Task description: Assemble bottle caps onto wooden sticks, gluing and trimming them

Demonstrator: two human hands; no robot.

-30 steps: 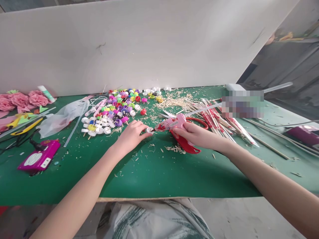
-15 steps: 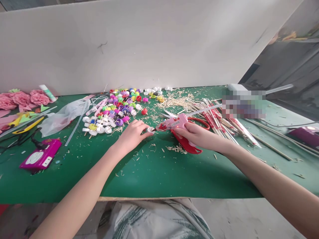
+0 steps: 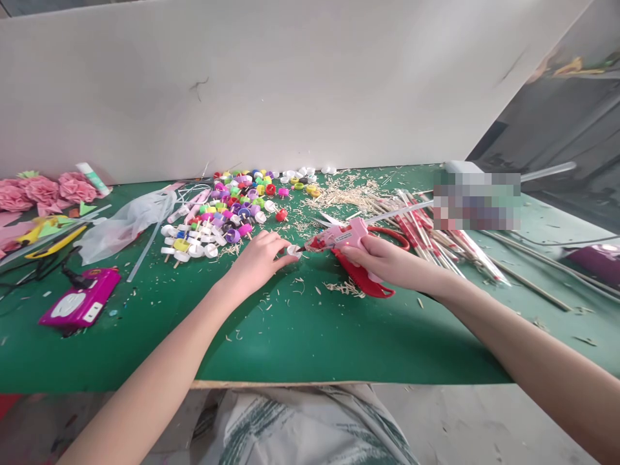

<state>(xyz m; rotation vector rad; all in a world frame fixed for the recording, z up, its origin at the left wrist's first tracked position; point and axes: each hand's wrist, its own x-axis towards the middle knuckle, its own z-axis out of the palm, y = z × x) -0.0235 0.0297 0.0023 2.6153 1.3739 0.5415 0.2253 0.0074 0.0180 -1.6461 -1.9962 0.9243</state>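
My left hand [image 3: 259, 256] rests on the green table [image 3: 300, 329] and pinches a small white cap [image 3: 292, 250] between its fingertips. My right hand [image 3: 387, 261] grips a pink glue gun [image 3: 341, 236] whose nozzle points left and touches the cap. A clear glue stick [image 3: 397, 213] juts out of the back of the gun. Red scissors [image 3: 363, 274] lie under my right hand. A heap of coloured caps [image 3: 232, 210], some on short sticks, lies just beyond my left hand.
Wooden sticks in red and white wrappers [image 3: 436, 236] and wood shavings [image 3: 343, 192] lie at the right and back. At the left are a clear plastic bag [image 3: 123, 226], a magenta power strip [image 3: 80, 305], pink paper flowers [image 3: 43, 192] and a yellow cutter [image 3: 51, 244]. A white board [image 3: 271, 84] walls the back.
Almost nothing has moved; both hands hold the same pose with the gun's nozzle at the white cap. The view has shifted slightly.
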